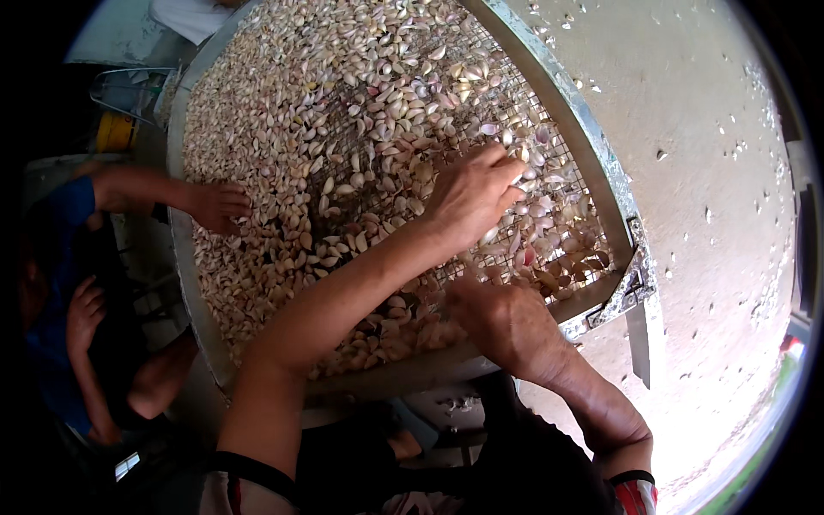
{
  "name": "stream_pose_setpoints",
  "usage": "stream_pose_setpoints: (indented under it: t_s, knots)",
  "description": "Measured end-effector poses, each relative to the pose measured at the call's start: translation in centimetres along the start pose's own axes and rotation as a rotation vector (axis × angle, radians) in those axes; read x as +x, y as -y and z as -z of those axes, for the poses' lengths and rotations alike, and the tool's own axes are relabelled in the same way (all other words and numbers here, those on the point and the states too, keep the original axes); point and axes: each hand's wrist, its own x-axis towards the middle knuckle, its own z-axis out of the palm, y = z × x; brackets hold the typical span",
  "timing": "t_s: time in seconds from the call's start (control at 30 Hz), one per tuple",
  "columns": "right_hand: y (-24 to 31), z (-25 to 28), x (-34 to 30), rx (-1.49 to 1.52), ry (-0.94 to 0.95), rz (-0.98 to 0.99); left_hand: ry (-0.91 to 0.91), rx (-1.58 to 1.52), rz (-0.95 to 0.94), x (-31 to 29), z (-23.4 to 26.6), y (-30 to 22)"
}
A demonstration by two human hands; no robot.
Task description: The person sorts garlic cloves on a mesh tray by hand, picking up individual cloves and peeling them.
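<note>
Many loose garlic cloves [292, 120] cover a large mesh tray with a metal frame [592, 137]. My left hand [476, 193] reaches over the right half of the tray, its fingers closed in a pinch. A pale garlic clove [518, 178] shows at its fingertips. My right hand [508, 326] is closer to me, just above the cloves by the tray's near edge. Its fingers bend downward and are smeared by motion, so what they hold, if anything, is hidden. Bare wire mesh [562, 163] shows between the thinner-spread cloves on the right.
At the left sits a co-worker in a blue top [64, 232], one hand [219, 206] resting on the cloves. White clothing [193, 15] of another person shows at the far left. A yellow container [115, 132] stands beyond the tray. Pale scraps lie on the concrete floor [687, 215] at right.
</note>
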Motion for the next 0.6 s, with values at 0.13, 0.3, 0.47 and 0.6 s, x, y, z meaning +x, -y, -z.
stream_pose_setpoints:
  t_s: [0.13, 0.3, 0.47, 0.6]
  knots:
    - [1.0, 0.9, 0.4, 0.015, 0.026, -0.004, 0.074, 0.128, 0.035, 0.8, -2.0, 1.9]
    - [1.3, 1.6, 0.5, 0.066, -0.033, -0.022, 0.019, -0.377, 0.316, 0.1, 0.3, 2.5]
    - [-0.2, 0.7, 0.0, 0.309, -0.204, -0.091, 0.051, -1.083, 0.606, -1.8, 2.8, 3.0]
    - [-0.3, 1.0, 0.3, 0.598, -0.409, -0.192, 0.074, -1.386, 0.751, -3.7, 4.9, 1.0]
